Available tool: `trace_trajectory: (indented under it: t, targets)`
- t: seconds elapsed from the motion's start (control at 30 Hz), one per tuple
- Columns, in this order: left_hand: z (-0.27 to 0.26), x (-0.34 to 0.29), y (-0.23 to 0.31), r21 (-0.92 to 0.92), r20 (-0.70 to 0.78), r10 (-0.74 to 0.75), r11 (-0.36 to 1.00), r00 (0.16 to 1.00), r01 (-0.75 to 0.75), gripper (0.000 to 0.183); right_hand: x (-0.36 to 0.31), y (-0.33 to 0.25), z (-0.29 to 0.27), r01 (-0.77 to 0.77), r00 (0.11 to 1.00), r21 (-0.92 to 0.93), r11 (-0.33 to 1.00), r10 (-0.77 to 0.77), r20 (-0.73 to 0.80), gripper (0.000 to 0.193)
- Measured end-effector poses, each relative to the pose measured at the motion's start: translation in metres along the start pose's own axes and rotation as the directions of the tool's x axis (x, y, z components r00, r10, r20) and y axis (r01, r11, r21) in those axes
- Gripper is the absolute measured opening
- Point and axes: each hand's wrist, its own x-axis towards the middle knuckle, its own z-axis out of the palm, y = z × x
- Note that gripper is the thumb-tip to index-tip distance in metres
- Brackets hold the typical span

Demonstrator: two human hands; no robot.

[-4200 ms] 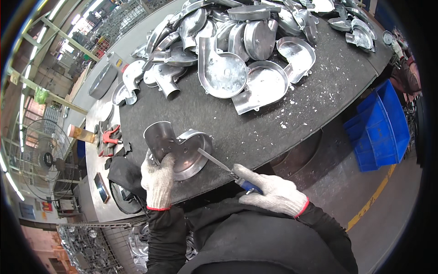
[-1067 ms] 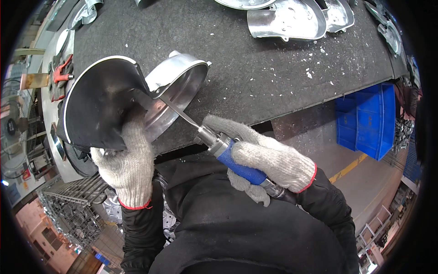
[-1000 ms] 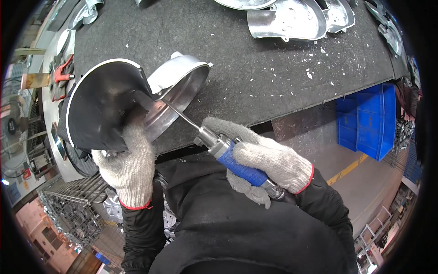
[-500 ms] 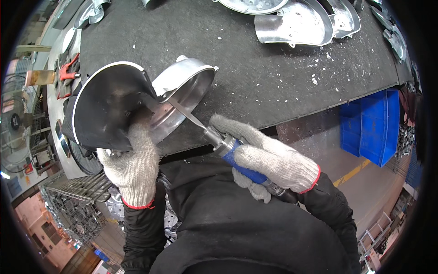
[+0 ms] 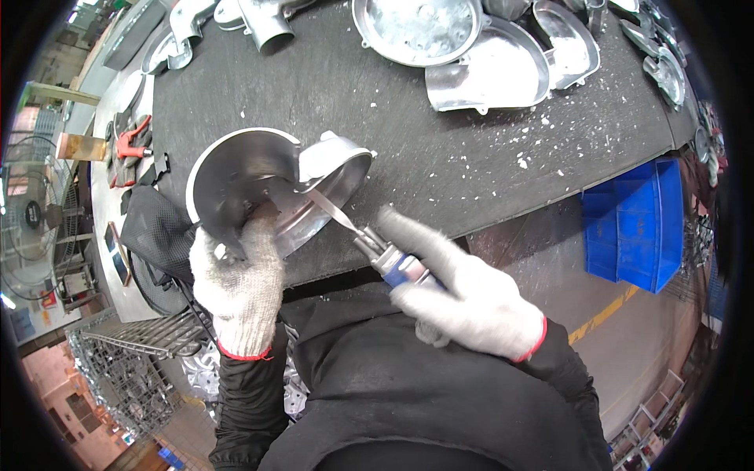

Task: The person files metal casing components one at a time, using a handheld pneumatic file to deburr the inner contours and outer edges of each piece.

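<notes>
My left hand, in a white knit glove with a red cuff, grips the near side of a silver cast-metal housing. The housing is tilted on the dark work surface, its hollow, round inside facing me. My right hand, gloved alike and slightly blurred, is closed round a handheld power file with a blue and silver body. The file's thin flat blade reaches to the housing's inner edge, where its two curved walls meet. Part of the tool's rear is hidden by the glove.
Several silver castings lie along the far side of the dark mat, with pale metal chips scattered on it. To the left are a red-handled tool and a black mesh item. Blue bins stand at right.
The housing has turned and tilted in my left hand, showing less of its inside. My right hand's fingers have shifted on the power file. The view has moved, revealing more castings.
</notes>
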Motion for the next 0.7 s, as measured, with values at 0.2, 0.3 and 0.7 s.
trace_trajectory:
  t: [0.2,0.3,0.7]
  targets:
    - [0.002,0.013,0.028,0.276,0.187,0.053,0.956,0.981,-0.104,0.034,-0.017,-0.014,0.006,0.023,0.955,-0.967,0.253,-0.293,-0.054,0.070]
    - [0.006,0.013,0.029,0.382,0.250,0.180,0.884,0.951,-0.268,0.036,-0.016,-0.007,-0.007,0.077,0.962,-0.900,0.428,-0.268,-0.045,0.070]
    - [0.011,0.019,0.050,0.127,0.329,0.191,0.961,0.925,-0.244,0.036,-0.008,0.045,-0.009,-0.035,0.965,0.642,0.766,-0.141,0.221,0.092]
